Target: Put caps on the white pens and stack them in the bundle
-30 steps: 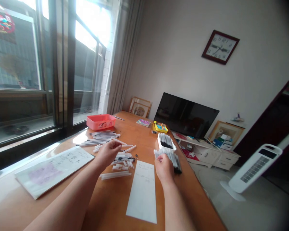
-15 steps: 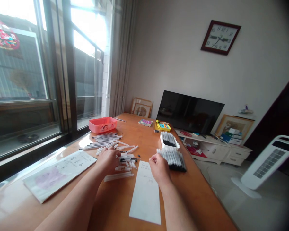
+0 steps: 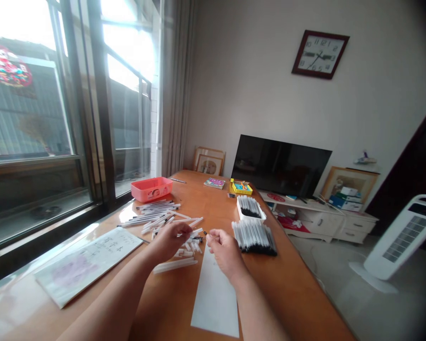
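**Brown table [image 3: 287,284] strewn with loose pen tubes [image 3: 175,266]**

Glass fills the far left, where a big window [image 3: 39,162] washes out to white at its top. Beyond the table's far end stands a dark television [image 3: 280,166]. Far right, a white tower fan [image 3: 394,241] is cut off by the frame edge. High on the far wall, a clock [image 3: 320,54] shows legible numerals such as 10, 11 and 12. Near the middle lies a long white sheet [image 3: 215,298], its upper end hidden by the right hand [image 3: 227,255]; whatever writing it bears is too faint to read. On the left, a notebook [image 3: 81,274] has large dark handwritten characters, too soft to read surely. Past it sits a pink box [image 3: 151,190] with a printed picture.

Both hands are curled, thumb and fingertips drawn together. The left hand [image 3: 170,244] hangs over the loose tubes; the right is over the sheet's far end. Whether either pinches a small part cannot be told. To the right lie clear pens with black ends [image 3: 254,237], just nearer than a white tray [image 3: 253,219] of similar ones. Smallest, a black piece [image 3: 205,232] shows beside the right fingertips.
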A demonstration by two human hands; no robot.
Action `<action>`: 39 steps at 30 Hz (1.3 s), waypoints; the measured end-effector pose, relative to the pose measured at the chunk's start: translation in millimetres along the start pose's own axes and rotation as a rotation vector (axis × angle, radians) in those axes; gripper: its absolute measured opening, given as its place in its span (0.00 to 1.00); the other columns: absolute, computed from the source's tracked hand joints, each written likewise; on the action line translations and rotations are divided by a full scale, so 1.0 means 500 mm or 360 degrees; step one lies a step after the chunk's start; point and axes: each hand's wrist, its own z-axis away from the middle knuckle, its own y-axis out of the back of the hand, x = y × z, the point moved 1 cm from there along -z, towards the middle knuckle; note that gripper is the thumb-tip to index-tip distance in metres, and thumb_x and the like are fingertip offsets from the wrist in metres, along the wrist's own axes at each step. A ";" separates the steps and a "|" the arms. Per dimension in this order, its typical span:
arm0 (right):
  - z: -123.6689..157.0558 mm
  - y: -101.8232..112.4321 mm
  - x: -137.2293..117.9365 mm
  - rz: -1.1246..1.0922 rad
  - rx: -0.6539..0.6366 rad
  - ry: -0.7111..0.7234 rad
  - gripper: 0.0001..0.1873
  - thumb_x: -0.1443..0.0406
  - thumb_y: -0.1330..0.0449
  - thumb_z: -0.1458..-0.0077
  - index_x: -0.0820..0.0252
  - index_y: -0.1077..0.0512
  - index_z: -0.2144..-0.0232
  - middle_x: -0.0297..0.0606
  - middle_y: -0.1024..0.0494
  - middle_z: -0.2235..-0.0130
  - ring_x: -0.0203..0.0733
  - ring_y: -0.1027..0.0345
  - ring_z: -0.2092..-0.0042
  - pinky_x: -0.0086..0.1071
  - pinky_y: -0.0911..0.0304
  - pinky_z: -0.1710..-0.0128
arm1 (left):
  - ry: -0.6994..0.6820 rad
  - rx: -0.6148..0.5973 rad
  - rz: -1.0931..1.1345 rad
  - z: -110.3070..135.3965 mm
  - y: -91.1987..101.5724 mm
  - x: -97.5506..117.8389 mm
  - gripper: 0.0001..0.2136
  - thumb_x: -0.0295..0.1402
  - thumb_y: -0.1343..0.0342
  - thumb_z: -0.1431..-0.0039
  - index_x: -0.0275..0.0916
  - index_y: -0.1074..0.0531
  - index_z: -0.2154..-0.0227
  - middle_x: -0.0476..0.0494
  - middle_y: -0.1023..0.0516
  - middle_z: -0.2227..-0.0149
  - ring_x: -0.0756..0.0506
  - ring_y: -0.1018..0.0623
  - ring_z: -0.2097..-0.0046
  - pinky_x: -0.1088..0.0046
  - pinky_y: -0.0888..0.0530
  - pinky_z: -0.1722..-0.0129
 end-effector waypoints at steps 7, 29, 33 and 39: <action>0.017 -0.016 -0.021 -0.0512 -0.0165 -0.0174 0.23 0.49 0.35 0.46 0.62 0.22 0.61 0.39 0.21 0.69 0.37 0.31 0.69 0.28 0.40 0.72 | 0.0025 -0.0187 0.0455 0.013 -0.027 0.039 0.12 0.40 0.40 0.42 0.36 0.20 0.64 0.41 0.19 0.65 0.45 0.24 0.64 0.70 0.29 0.63; -0.013 0.029 0.006 -0.0845 0.0397 -0.0379 0.16 0.54 0.33 0.53 0.60 0.28 0.74 0.33 0.24 0.76 0.32 0.37 0.77 0.24 0.46 0.80 | 0.0937 0.0230 -0.1010 0.029 0.119 -0.042 0.08 0.35 0.46 0.50 0.47 0.23 0.68 0.40 0.17 0.60 0.31 0.22 0.55 0.53 0.34 0.56; -0.012 0.031 -0.002 -0.0843 0.0410 -0.0379 0.15 0.54 0.33 0.52 0.60 0.28 0.74 0.32 0.24 0.77 0.32 0.37 0.77 0.24 0.46 0.80 | 0.1013 0.0173 -0.1040 0.027 0.118 -0.057 0.07 0.36 0.45 0.50 0.46 0.24 0.69 0.37 0.17 0.59 0.29 0.22 0.55 0.46 0.37 0.53; -0.009 0.034 -0.011 -0.0854 0.0409 -0.0405 0.15 0.54 0.34 0.52 0.60 0.28 0.74 0.32 0.24 0.77 0.32 0.36 0.77 0.24 0.45 0.80 | 0.1030 0.0146 -0.1039 0.026 0.113 -0.068 0.07 0.38 0.45 0.51 0.43 0.25 0.73 0.32 0.17 0.62 0.28 0.23 0.58 0.42 0.38 0.54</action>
